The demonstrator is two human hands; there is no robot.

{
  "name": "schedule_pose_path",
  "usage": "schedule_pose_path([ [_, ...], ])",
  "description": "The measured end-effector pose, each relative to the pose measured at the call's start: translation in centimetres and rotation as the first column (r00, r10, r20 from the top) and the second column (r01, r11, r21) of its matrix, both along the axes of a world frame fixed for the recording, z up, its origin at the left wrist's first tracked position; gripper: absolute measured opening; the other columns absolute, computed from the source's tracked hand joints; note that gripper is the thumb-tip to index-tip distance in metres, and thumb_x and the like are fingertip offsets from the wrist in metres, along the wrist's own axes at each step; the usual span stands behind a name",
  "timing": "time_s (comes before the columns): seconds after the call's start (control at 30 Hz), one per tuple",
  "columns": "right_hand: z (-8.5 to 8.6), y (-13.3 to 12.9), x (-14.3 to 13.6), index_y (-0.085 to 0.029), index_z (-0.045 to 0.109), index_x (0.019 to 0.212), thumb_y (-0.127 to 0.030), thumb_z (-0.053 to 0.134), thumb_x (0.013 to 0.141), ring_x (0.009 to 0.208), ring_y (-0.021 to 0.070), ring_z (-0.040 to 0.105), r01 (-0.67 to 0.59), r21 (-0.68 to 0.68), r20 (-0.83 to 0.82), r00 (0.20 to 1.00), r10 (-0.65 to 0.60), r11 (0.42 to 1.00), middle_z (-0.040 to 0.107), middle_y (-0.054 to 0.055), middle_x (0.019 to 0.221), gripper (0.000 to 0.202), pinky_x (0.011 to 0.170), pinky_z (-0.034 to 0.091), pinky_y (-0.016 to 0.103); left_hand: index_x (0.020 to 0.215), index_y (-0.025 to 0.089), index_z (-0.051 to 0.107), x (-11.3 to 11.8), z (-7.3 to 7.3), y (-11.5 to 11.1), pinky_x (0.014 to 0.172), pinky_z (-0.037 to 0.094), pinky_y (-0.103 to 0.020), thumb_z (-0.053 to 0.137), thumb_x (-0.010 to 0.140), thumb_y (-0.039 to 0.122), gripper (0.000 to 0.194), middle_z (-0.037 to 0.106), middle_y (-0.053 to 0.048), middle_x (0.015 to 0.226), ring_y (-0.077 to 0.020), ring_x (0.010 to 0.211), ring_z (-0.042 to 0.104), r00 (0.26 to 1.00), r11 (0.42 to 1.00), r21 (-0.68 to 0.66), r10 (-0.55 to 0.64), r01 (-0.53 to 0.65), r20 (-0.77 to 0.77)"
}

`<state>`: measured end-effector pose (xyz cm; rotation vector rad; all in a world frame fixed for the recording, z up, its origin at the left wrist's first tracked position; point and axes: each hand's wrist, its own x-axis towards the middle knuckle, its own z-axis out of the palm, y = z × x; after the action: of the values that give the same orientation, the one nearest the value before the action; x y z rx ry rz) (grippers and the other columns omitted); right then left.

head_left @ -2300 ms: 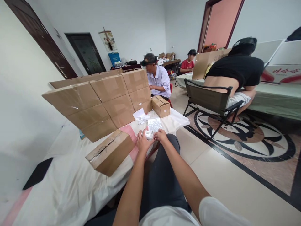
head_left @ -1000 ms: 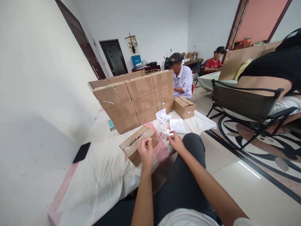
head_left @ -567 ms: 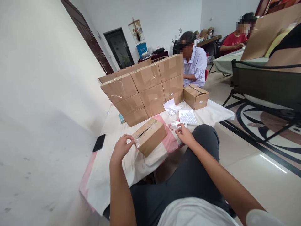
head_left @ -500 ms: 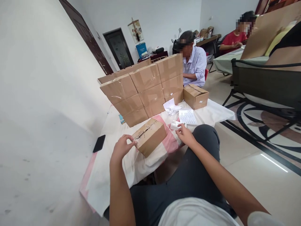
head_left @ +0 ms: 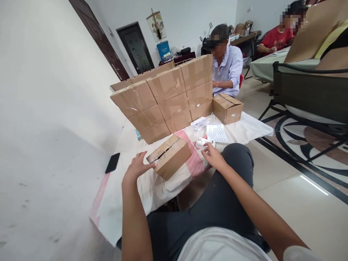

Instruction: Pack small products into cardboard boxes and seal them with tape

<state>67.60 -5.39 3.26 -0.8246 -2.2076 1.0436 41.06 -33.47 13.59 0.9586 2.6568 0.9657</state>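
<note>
A small cardboard box [head_left: 175, 159] with a dark slit along its taped top lies slanted in front of me. At its left end is my left hand [head_left: 137, 167], fingers spread, with the thumb against the near corner. My right hand [head_left: 214, 156] is to the right of the box, its fingers curled at the near edge of a small white object [head_left: 200, 142] on the cloth. I cannot make out what kind of object this is. Just behind it lies a white sheet [head_left: 216, 134] printed with rows of marks.
A tall cardboard partition [head_left: 163, 99] stands across the table. Another box [head_left: 227, 108] sits at its right end, near crumpled papers [head_left: 199, 123]. A black phone [head_left: 112, 163] lies at the left edge. One person [head_left: 231, 69] sits behind the partition, another [head_left: 277, 38] farther right.
My left hand has spread its fingers wider and shifted slightly left along the box end. The upright paper by the partition now lies flatter. My right hand stays at the white object.
</note>
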Motion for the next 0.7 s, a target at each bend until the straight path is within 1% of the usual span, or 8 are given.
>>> schedule_pose_path([
  [0.03,-0.1,0.0,0.0,-0.021,0.051,0.115,-0.032,0.056,0.090,0.066,0.0174,0.064,-0.002,0.000,-0.005,1.000,0.002,1.000,0.072,0.004,0.092,0.027,0.064,0.043,0.028,0.109,0.022,0.069,0.0,0.0,0.1,0.105,0.042,-0.048,0.087,0.047,0.055,0.072,0.059,-0.014,0.138,-0.0404,0.131,0.050,0.997,0.999,0.039,0.006,-0.009,0.073],
  [0.1,-0.2,0.1,0.0,-0.021,0.050,0.115,-0.031,0.056,0.090,0.066,0.0171,0.064,-0.006,-0.006,-0.009,1.000,0.006,1.000,0.072,0.004,0.092,0.028,0.064,0.044,0.028,0.106,0.021,0.070,0.2,-0.2,0.4,0.097,0.048,-0.044,0.084,0.052,0.056,0.066,0.068,-0.012,0.124,-0.0350,0.115,0.061,0.981,0.995,0.101,-0.025,0.005,0.192],
  [0.17,-0.2,0.1,0.0,-0.021,0.050,0.116,-0.031,0.056,0.089,0.065,0.0168,0.064,-0.009,-0.013,-0.011,1.000,0.009,1.000,0.072,0.004,0.093,0.029,0.064,0.044,0.027,0.107,0.021,0.070,0.6,-0.6,0.6,0.089,0.051,-0.040,0.080,0.057,0.058,0.063,0.072,-0.009,0.114,-0.0287,0.099,0.066,0.967,0.989,0.147,-0.061,0.025,0.248],
  [0.27,-0.2,0.0,0.0,-0.021,0.050,0.115,-0.030,0.056,0.089,0.065,0.0166,0.064,-0.016,-0.010,-0.020,1.000,0.016,1.000,0.071,0.004,0.092,0.028,0.064,0.044,0.028,0.113,0.022,0.068,1.1,-1.6,0.6,0.086,0.052,-0.036,0.076,0.062,0.059,0.064,0.071,-0.007,0.119,-0.0252,0.099,0.066,0.955,0.971,0.237,-0.057,-0.014,0.291],
  [0.4,0.0,0.0,0.1,-0.021,0.051,0.113,-0.030,0.057,0.088,0.064,0.0166,0.064,-0.021,0.001,-0.023,1.000,0.021,1.000,0.071,0.003,0.090,0.027,0.064,0.044,0.028,0.112,0.024,0.066,1.4,-3.7,0.9,0.077,0.052,-0.031,0.066,0.071,0.058,0.054,0.070,-0.007,0.116,-0.0230,0.100,0.065,0.934,0.932,0.321,0.051,-0.172,0.352],
  [0.57,0.0,0.1,0.3,-0.022,0.051,0.113,-0.031,0.056,0.089,0.064,0.0166,0.064,-0.030,-0.016,-0.033,0.999,0.029,0.999,0.071,0.003,0.090,0.026,0.065,0.045,0.028,0.101,0.021,0.064,1.3,-5.7,1.9,0.071,0.051,-0.027,0.060,0.074,0.060,0.048,0.070,-0.005,0.103,-0.0181,0.089,0.066,0.911,0.847,0.427,0.148,-0.318,0.385],
  [0.63,-0.1,0.1,0.3,-0.022,0.051,0.113,-0.031,0.055,0.089,0.064,0.0164,0.064,-0.034,-0.026,-0.041,0.999,0.033,0.999,0.070,0.002,0.090,0.025,0.064,0.046,0.028,0.100,0.022,0.061,1.7,-6.0,1.9,0.074,0.051,-0.028,0.057,0.076,0.061,0.047,0.068,-0.005,0.104,-0.0178,0.090,0.065,0.913,0.786,0.498,0.202,-0.366,0.353],
  [0.7,-0.2,0.1,0.4,-0.023,0.051,0.113,-0.032,0.055,0.090,0.064,0.0165,0.065,-0.033,-0.032,-0.049,0.998,0.031,0.999,0.069,0.002,0.090,0.025,0.065,0.046,0.029,0.098,0.022,0.058,2.8,-6.4,0.9,0.077,0.052,-0.030,0.053,0.079,0.060,0.043,0.066,-0.005,0.102,-0.0178,0.091,0.065,0.915,0.711,0.579,0.269,-0.399,0.301],
])
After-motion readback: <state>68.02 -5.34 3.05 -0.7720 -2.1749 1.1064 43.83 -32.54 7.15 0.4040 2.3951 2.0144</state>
